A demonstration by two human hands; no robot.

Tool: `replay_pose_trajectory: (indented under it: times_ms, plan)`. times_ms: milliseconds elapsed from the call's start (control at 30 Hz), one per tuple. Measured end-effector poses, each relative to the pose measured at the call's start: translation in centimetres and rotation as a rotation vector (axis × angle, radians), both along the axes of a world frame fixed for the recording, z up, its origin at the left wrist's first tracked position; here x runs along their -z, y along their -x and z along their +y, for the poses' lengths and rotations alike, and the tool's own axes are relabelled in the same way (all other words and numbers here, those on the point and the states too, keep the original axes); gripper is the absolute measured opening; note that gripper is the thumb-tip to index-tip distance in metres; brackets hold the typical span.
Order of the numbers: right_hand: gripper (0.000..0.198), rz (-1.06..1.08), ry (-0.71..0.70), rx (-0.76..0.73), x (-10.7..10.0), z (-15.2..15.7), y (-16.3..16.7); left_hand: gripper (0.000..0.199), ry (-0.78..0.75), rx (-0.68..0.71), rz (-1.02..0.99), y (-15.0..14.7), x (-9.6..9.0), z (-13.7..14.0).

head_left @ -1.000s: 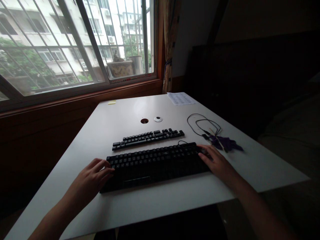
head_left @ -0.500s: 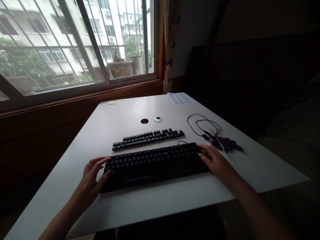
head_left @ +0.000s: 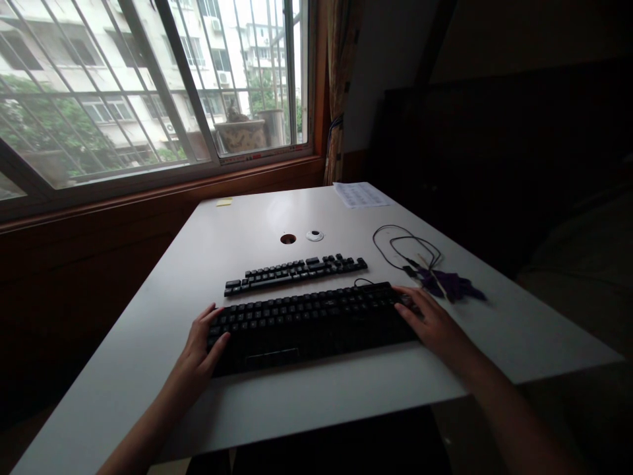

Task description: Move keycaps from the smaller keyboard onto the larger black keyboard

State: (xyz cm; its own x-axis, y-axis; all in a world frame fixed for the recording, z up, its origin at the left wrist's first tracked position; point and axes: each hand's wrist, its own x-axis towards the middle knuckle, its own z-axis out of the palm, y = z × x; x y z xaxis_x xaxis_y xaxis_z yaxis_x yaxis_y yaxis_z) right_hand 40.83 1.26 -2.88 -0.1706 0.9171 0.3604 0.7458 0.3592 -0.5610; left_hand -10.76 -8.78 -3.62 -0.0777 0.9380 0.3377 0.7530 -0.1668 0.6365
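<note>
A black computer keyboard (head_left: 301, 336) lies flat near the front of the white table. Keycaps show in its upper rows, while the lower part looks bare and dark. My left hand (head_left: 205, 343) grips its left end, with the thumb on top and the fingers along the far corner. At the other end, my right hand (head_left: 425, 316) holds the right edge, thumb on top and fingers around the back corner. Just behind the keyboard, loose black keycaps (head_left: 297, 272) stand in rows on the tabletop.
A coiled black cable (head_left: 410, 237) and a crumpled purple cloth (head_left: 450, 285) with a thin stick lie at right. The white table (head_left: 173, 277) has a round hole (head_left: 288, 239) beside a white ring cover (head_left: 314, 235). Printed papers (head_left: 361, 194) and yellow sticky notes (head_left: 224, 202) lie farther back.
My left hand has shifted right and wrapped closer around the keyboard's left end. My right hand keeps its hold, and the view has moved slightly.
</note>
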Motion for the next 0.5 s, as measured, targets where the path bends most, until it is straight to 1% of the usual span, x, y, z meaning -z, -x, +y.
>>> replay_pose_trajectory:
  times_ms: [267,500]
  plan:
    - [0.039,-0.011,0.000,-0.009,0.30,0.10,-0.16,0.047,0.025,-0.003,-0.037,-0.25,-0.19,0.09]
    - [0.039,-0.018,0.007,0.002,0.05,-0.05,0.06,0.045,0.026,-0.014,-0.046,-0.54,-0.37,0.04]
